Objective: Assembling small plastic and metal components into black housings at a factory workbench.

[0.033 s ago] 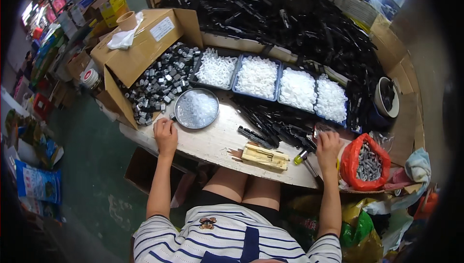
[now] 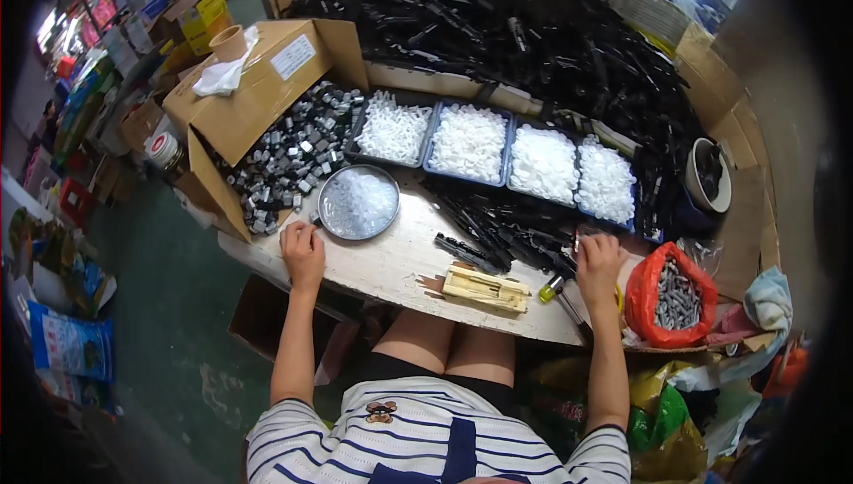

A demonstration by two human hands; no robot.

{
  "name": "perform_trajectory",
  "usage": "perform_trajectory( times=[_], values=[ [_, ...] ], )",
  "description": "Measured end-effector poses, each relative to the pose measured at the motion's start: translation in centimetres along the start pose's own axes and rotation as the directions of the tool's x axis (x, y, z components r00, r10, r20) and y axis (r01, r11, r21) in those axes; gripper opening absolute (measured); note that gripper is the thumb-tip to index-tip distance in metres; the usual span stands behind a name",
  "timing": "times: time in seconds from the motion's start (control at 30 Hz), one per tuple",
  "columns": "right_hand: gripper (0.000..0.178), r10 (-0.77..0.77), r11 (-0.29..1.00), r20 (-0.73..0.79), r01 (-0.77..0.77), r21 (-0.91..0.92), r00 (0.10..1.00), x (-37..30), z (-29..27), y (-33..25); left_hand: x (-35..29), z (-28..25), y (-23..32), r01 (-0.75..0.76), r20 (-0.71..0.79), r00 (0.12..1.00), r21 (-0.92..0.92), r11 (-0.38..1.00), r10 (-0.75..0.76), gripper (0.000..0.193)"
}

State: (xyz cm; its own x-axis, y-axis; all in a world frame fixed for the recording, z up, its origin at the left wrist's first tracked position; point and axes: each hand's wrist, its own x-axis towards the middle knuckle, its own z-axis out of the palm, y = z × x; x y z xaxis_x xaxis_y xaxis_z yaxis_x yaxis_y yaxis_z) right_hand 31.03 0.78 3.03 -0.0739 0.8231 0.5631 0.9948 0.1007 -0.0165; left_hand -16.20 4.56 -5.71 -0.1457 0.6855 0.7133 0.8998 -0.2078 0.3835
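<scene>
My left hand (image 2: 303, 256) rests on the left part of the worktop, just left of a round metal dish (image 2: 347, 234) holding small clear pieces (image 2: 357, 200). Its fingers are loosely bent and slightly apart, with nothing visible in them. A small grey-black block (image 2: 314, 216) lies by its fingertips. On the right, my right hand (image 2: 601, 262) lies palm down, fingers loosely bent, beside a scrap of clear plastic film (image 2: 585, 233). I see nothing held in it. Left of that hand is a screwdriver with a yellow-and-black handle (image 2: 552, 288). A cream-coloured slotted block (image 2: 485, 288) sits near the front edge.
Blue trays of white plastic parts (image 2: 469, 142) stand in a row, with a heap of black parts (image 2: 498, 31) behind. A carton (image 2: 258, 84) and metallic blocks (image 2: 298, 142) are at left. A red bag (image 2: 641, 306) of grey pieces and a bowl (image 2: 726, 184) are at right.
</scene>
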Motion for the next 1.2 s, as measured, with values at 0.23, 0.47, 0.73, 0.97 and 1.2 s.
perform_trajectory(
  times=[0.23,0.47,0.73,0.97,1.2],
  values=[
    [0.002,-0.137,0.987,-0.067,0.142,0.076,0.988,7.4,4.0,-3.9,-0.6,0.5,-0.4,0.133,-0.050,0.989,-0.098,0.986,-0.139,0.014],
    [0.003,-0.204,0.979,-0.187,0.205,-0.019,0.961,18.7,6.9,-5.0,0.0,0.4,-0.1,0.196,-0.041,0.977,-0.220,0.956,-0.209,0.014],
    [0.011,-0.017,0.989,-0.232,-0.018,-0.148,0.972,33.6,8.2,-6.3,-0.6,0.4,0.2,0.294,-0.058,0.949,-0.177,0.939,-0.308,0.013],
    [0.019,0.002,0.962,-0.107,-0.031,-0.272,0.994,36.2,9.5,-5.3,-0.3,0.3,0.6,0.317,-0.042,0.945,-0.140,0.938,-0.326,0.011],
    [0.019,0.024,0.995,-0.294,-0.053,-0.090,0.955,33.5,6.7,-2.0,0.3,0.8,0.2,0.329,-0.047,0.940,-0.130,0.935,-0.337,0.011]
  ],
)
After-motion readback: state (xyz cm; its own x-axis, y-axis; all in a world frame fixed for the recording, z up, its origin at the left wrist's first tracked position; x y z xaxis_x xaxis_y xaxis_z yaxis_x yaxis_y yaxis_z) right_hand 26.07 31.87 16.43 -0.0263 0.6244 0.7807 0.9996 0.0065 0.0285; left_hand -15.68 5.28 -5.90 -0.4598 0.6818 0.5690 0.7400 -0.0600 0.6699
